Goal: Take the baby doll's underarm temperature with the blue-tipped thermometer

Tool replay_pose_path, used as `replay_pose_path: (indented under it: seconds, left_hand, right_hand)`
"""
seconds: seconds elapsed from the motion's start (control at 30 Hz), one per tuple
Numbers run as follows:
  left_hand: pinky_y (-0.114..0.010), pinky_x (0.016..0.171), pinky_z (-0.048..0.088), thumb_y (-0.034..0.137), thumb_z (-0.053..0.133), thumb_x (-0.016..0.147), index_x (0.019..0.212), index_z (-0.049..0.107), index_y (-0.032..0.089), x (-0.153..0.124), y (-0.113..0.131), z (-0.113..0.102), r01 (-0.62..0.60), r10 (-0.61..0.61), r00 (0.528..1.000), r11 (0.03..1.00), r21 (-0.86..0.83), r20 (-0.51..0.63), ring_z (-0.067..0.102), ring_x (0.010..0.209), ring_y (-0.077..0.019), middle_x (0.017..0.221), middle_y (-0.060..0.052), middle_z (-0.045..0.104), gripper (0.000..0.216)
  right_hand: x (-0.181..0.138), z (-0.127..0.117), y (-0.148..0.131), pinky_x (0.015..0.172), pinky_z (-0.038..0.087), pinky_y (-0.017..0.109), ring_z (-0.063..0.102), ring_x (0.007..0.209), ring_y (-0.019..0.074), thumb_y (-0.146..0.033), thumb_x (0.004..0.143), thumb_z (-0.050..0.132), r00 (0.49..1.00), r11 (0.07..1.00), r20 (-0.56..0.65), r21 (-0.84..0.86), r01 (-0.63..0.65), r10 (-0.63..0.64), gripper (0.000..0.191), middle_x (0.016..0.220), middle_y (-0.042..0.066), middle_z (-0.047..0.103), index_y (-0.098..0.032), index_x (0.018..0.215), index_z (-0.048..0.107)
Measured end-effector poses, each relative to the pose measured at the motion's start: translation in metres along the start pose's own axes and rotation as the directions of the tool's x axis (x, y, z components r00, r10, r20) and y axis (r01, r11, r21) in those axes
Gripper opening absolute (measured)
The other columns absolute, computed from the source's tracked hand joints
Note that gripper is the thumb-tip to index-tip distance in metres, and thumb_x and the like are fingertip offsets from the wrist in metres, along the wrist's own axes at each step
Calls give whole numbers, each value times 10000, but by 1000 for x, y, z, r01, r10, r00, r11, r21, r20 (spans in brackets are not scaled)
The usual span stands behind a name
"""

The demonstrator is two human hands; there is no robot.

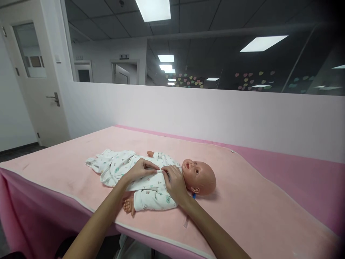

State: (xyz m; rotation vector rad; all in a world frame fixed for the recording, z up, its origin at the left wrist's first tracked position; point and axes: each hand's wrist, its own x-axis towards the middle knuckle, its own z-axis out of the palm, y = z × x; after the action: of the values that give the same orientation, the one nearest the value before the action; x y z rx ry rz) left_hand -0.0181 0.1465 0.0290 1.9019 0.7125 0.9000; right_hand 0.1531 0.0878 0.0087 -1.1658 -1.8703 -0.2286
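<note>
Pinching the front edge of the printed baby outfit [153, 184] at frame centre: left hand [142, 169] and right hand [174, 180] nearly meet, probably to control the cloth. Doll [201, 177] lies face-up, lower centre, on the pink mat [256, 208], likely for front access.

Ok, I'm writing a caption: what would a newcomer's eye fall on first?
Probably the bald, round-headed baby doll, on its back in a white printed outfit on the pale pink cloth, low centre. Next, the person's left hand and right hand, pinching the outfit's front. Then small pastel hearts in the dark window above the white wall.
</note>
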Motion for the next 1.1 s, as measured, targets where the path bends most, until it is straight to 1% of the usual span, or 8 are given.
replay_pose_path:
  seconds: [0.2,0.4,0.5,0.6,0.7,0.83,0.93,1.1]
  left_hand:
    - [-250,667,459,289,630,674,852,687,123,3,-3,0,22,-23,1000,999,-30,-17,599,780,-180,823,-87,681,250]
    - [-232,683,438,255,657,645,745,666,109,5,-1,-1,-19,25,999,992,-124,48,573,742,-143,749,-66,651,177]
    - [-215,633,418,262,614,688,735,650,110,3,4,0,-58,68,994,992,-111,88,542,678,-113,707,-46,624,163]
    - [-207,607,408,239,567,722,741,652,118,1,6,1,-87,90,993,995,-41,76,523,649,-101,684,-33,615,150]
    - [-227,689,437,212,567,716,789,663,134,1,5,3,-103,103,995,994,27,4,560,752,-131,791,-48,646,144]
    - [-275,813,451,234,594,703,905,644,144,3,1,5,-98,97,993,995,-15,-65,578,879,-170,906,-66,644,226]
    - [-286,811,455,237,588,708,940,633,138,3,0,5,-96,95,994,995,-16,-45,580,866,-171,871,-67,640,256]
    - [-296,832,431,187,582,682,949,642,149,2,5,1,-136,133,990,989,59,53,565,903,-185,887,-60,642,277]
  right_hand:
    - [0,2,2,690,359,302,481,753,159,-184,857,400,1000,1000,-13,2,28,-28,147,782,28,580,-188,823,544]
    - [0,3,3,695,369,296,483,755,151,-176,855,407,999,999,-11,14,46,-46,140,779,21,579,-189,833,545]
    - [-1,4,4,693,374,297,483,754,152,-178,856,406,999,999,-13,9,51,-51,146,778,22,577,-193,841,551]
    - [-2,3,4,693,380,301,487,756,156,-173,854,406,998,998,-36,17,57,-56,155,783,27,581,-194,839,558]
    - [-2,3,4,693,385,298,491,753,153,-167,852,410,997,997,-60,38,60,-57,157,780,25,585,-193,827,562]
    - [-2,2,4,685,385,289,497,749,146,-167,851,411,996,998,-65,27,65,-63,163,779,18,589,-199,828,569]
    - [-3,2,4,679,386,286,502,747,145,-173,852,406,995,998,-71,7,70,-70,173,773,20,592,-199,827,575]
    - [-2,2,3,674,387,291,505,740,149,-170,850,407,995,997,-67,-12,70,-71,173,765,23,592,-197,823,575]
